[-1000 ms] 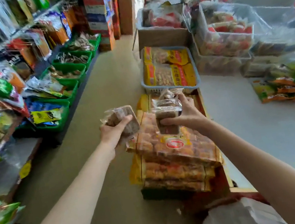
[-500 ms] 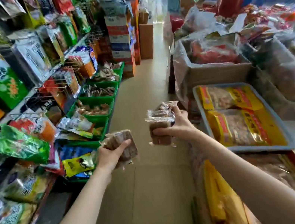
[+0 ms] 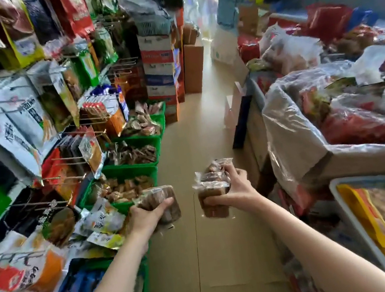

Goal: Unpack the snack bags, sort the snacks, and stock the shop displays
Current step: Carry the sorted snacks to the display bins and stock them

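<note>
Between the packed shop shelves and the stock table, a person's left hand (image 3: 147,214) grips a clear-wrapped brown snack pack (image 3: 161,202), fingers curled over its top, while the right hand (image 3: 230,190) clutches a small stack of wrapped packs (image 3: 213,188) at chest height over the aisle floor (image 3: 211,258). A second ago both hands hovered above the orange-labelled bags on the table; now the view has swung down the aisle and the left pack hangs just beside the green bins (image 3: 129,172) on the left-hand display, one of which holds similar brown pieces. The blue tray of yellow bags (image 3: 344,198) has slid to the right edge of view. The shift suggests sorting has given way to stocking, with the left pack likely headed for a bin. Motion blur hides the labels.
</note>
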